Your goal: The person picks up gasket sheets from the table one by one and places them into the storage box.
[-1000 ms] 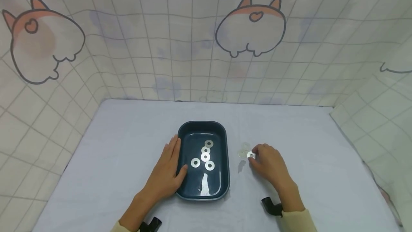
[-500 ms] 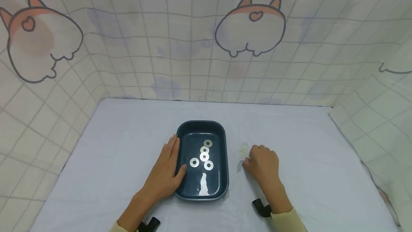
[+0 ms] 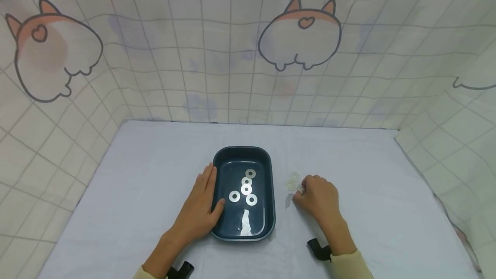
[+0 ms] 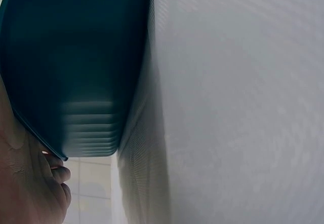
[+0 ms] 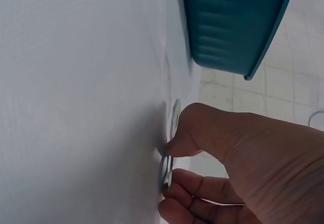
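Observation:
A dark teal rectangular tray stands on the white cloth, with several silver washers lying in it. Along its left side rests my left hand, fingers straight against the wall and thumb at the rim. In the left wrist view, the same hand lies against the tray's edge. To the right of the tray, my right hand reaches down to a small group of pale washers. The right wrist view has its thumb and fingers pinching a washer at the cloth, partly hidden, with another washer by the thumb.
A grey mark shows on the cloth between tray and right hand. Behind and beside the table hang white grid-patterned curtains with cartoon animals. Each wrist carries a black camera mount.
My right hand has shifted slightly left over the pale washers, and its fingers now cover more of the washer it touches. My left hand stays on the tray.

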Demonstrator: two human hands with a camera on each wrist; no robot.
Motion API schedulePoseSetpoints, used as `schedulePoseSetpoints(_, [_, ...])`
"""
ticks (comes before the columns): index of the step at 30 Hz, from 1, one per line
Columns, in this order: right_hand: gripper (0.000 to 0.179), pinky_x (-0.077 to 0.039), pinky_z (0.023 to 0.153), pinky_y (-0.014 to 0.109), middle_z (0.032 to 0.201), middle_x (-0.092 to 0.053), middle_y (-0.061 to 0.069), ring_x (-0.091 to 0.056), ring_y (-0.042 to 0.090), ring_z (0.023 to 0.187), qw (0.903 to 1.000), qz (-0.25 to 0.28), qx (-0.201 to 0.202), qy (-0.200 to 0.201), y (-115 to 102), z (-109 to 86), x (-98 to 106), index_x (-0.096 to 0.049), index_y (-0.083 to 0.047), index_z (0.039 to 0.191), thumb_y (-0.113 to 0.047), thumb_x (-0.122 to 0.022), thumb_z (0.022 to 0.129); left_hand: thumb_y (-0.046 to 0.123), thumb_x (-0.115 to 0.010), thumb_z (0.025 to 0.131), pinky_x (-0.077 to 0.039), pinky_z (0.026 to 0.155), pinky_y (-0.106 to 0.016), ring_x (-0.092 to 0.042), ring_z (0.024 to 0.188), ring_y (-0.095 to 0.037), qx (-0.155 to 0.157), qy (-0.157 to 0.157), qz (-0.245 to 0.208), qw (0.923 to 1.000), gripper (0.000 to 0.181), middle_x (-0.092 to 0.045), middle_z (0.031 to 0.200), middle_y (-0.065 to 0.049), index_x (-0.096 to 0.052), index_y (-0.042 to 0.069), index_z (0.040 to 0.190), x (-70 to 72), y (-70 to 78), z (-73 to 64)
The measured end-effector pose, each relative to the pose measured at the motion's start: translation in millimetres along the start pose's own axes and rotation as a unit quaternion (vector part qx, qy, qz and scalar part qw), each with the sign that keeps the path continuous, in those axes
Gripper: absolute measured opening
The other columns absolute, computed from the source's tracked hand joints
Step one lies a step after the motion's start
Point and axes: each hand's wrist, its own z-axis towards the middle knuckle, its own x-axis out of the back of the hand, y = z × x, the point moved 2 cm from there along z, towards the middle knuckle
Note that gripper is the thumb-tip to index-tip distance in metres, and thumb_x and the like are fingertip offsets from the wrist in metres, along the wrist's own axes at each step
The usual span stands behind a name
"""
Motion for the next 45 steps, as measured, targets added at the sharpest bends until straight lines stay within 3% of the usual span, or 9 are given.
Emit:
schedulePoseSetpoints(3, [0.023,-0.051,0.057,0.035,0.075,-0.068,0.01,-0.054,0.02,0.062,1.0,0.005,0.001,-0.007,3,-0.1,2,-0.077,0.002,0.092,-0.017,-0.079,0.08,0.031,-0.063,0.101,-0.012,0.139,-0.043,-0.014,0.168,-0.028,0.003,0.0,0.0,1.0,0.09,-0.01,0.181,-0.009,-0.011,0.008,0.171,-2.2,0.6,-0.3])
schedulePoseSetpoints(5, [0.024,-0.051,0.058,0.035,0.075,-0.068,0.009,-0.054,0.019,0.063,0.9999,0.005,0.001,-0.011,5,0.4,2,-0.077,0.002,0.093,-0.019,-0.079,0.08,0.031,-0.063,0.101,-0.015,0.138,-0.045,-0.015,0.168,-0.028,0.004,0.002,0.0,1.0,0.09,-0.011,0.181,-0.01,-0.012,0.007,0.171,-2.6,1.4,-0.7])
schedulePoseSetpoints(11, [0.028,-0.05,0.06,0.033,0.077,-0.068,0.009,-0.053,0.019,0.065,0.9995,0.021,-0.001,-0.023,6,1.7,0,-0.078,0.002,0.1,-0.02,-0.078,0.083,0.032,-0.062,0.101,0.01,0.131,-0.018,-0.015,0.168,-0.028,0.009,0.003,0.0,1.0,0.09,-0.01,0.181,-0.008,-0.01,0.01,0.171,-1.3,1.2,-1.5])
schedulePoseSetpoints(14, [0.028,-0.051,0.059,0.032,0.079,-0.071,0.009,-0.054,0.018,0.065,0.9995,0.021,-0.003,-0.025,7,0.5,0,-0.079,0.001,0.101,-0.021,-0.078,0.083,0.032,-0.061,0.101,0.014,0.127,-0.012,-0.015,0.168,-0.029,0.001,0.003,0.002,1.0,0.089,-0.01,0.181,-0.008,-0.011,0.01,0.171,-1.1,1.7,-0.6])
schedulePoseSetpoints(23, [0.025,-0.061,0.071,0.041,0.09,-0.077,0.01,-0.066,0.02,0.075,0.9985,0.049,0.016,-0.018,17,-0.7,4,-0.079,-0.002,0.101,-0.022,-0.078,0.085,0.032,-0.061,0.101,0.013,0.129,-0.014,-0.016,0.168,-0.029,-0.01,0.008,0.001,0.9999,0.089,-0.01,0.181,-0.008,-0.012,0.009,0.171,-2.8,2.2,2.8])
schedulePoseSetpoints(32, [0.02,-0.053,0.071,0.033,0.085,-0.071,0.002,-0.057,0.014,0.076,0.9941,0.094,0.051,-0.016,19,2.7,7,-0.077,-0.007,0.1,-0.022,-0.077,0.087,0.033,-0.06,0.101,0.013,0.129,-0.014,-0.013,0.169,-0.027,0.007,-0.003,-0.002,1.0,0.089,-0.008,0.181,-0.007,-0.01,0.01,0.171,-2.7,1.2,2.1])
schedulePoseSetpoints(45, [0.021,-0.06,0.079,0.041,0.093,-0.075,0.004,-0.069,0.021,0.089,0.9893,0.127,0.071,-0.007,14,-0.1,11,-0.077,-0.007,0.103,-0.019,-0.079,0.086,0.032,-0.062,0.1,0.015,0.128,-0.013,-0.017,0.168,-0.03,-0.007,0.012,0.007,0.9999,0.09,-0.013,0.18,-0.012,-0.012,0.007,0.171,-1.5,0.4,0.0])
